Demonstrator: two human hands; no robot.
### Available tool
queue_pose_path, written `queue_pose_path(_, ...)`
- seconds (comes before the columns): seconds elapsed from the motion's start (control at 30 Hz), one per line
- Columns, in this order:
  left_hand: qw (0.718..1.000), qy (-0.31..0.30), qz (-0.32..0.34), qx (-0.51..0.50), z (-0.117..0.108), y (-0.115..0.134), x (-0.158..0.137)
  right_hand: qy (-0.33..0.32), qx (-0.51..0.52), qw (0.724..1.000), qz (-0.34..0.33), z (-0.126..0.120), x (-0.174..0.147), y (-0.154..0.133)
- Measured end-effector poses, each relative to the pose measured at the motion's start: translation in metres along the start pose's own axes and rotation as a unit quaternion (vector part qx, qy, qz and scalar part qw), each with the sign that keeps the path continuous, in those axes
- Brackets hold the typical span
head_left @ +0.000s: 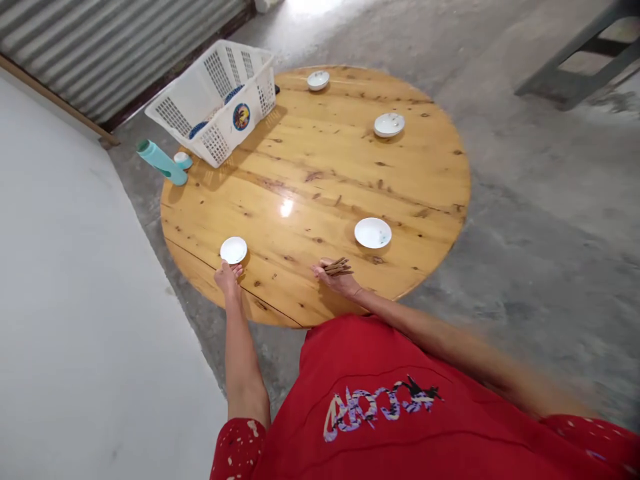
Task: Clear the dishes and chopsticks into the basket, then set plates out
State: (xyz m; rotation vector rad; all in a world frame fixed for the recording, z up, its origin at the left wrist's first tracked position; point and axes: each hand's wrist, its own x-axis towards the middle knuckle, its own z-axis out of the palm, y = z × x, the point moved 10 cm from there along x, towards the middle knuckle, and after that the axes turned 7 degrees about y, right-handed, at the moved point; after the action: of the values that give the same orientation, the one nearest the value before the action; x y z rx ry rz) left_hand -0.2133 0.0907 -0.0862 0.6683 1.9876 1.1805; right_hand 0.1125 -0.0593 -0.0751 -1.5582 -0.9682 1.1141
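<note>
At the near left of the round wooden table, my left hand grips the near rim of a small white bowl. The thumb is at the rim and the other fingers are beneath it. Closed around a bundle of brown chopsticks, my right hand is above the table's near edge. Just beyond it, to the right, a white bowl with a faint pattern sits on the tabletop. Farther back are a third white bowl and a smaller one near the far edge.
A white plastic basket with blue-patterned things inside stands at the back left. Beside it are a turquoise bottle and a small white-and-blue container. A white wall runs along the left; a grey stool is on the floor at upper right.
</note>
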Motion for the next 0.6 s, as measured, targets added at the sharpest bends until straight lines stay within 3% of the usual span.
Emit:
queue_pose_path(0.13, 1.000, -0.004, 0.009, 0.015, 0.003, 0.001, 0.004, 0.044, -0.053, 0.997, -0.047, -0.007, -0.003, -0.003)
queue_pose_path(0.4, 0.996, -0.044, 0.041, 0.063, 0.003, 0.008, 0.016, 0.092, -0.053, 0.994, -0.040, -0.001, -0.012, -0.015)
queue_pose_path(0.5, 0.992, -0.073, 0.072, 0.072, 0.006, 0.014, 0.004, 0.086, -0.035, 0.994, -0.052, 0.004, -0.009, -0.021)
queue_pose_path(0.6, 0.982, -0.115, 0.122, 0.090, 0.011, 0.017, -0.028, 0.050, 0.007, 0.997, -0.064, 0.010, -0.005, -0.021)
